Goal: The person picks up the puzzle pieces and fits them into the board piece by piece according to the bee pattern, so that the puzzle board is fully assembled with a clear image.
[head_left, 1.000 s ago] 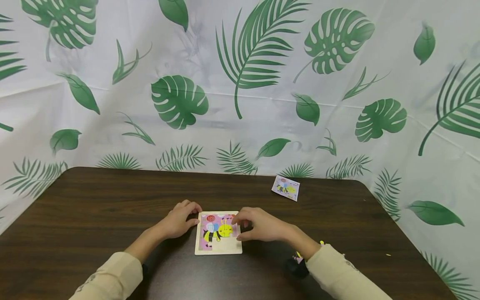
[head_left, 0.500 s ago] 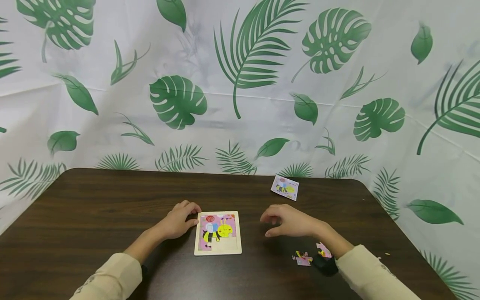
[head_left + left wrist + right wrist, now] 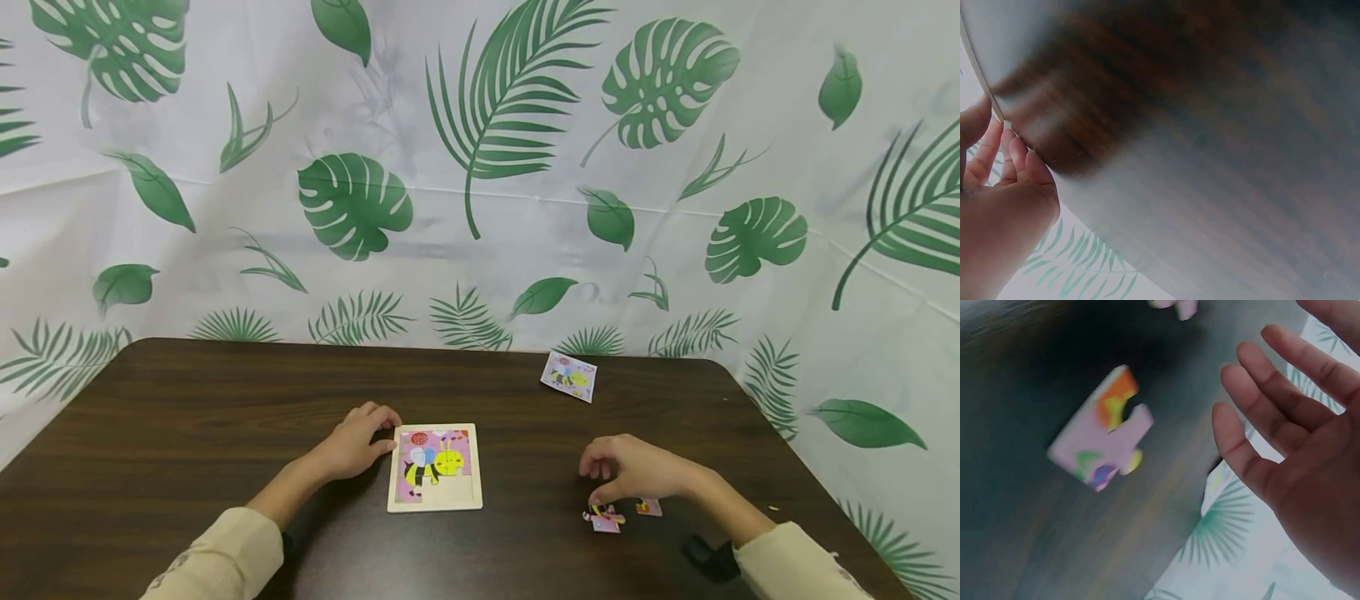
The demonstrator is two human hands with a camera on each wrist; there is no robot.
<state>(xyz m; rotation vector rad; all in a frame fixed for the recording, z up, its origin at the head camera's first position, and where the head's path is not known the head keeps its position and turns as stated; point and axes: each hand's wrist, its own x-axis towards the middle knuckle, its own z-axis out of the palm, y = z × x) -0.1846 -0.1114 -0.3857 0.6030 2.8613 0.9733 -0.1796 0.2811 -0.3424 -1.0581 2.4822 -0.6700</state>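
A: Where are the hands?

B: The left hand rests, fingers loosely curled, against the left edge of the square pale wooden puzzle tray, steadying it without gripping. The right hand hovers with relaxed, spread fingers over two loose pink cardboard jigsaw pieces, holding nothing (the right wrist view shows the palm bare).

A: How far along is the puzzle?

B: I judge it mostly done: the bee picture fills the top and middle of the tray, while bare wood shows along the bottom and right. The loose pieces lie well to the tray's right.

A: And the count?

B: One tray, two loose pieces, one small printed bee picture card near the far edge of the dark brown wooden table.
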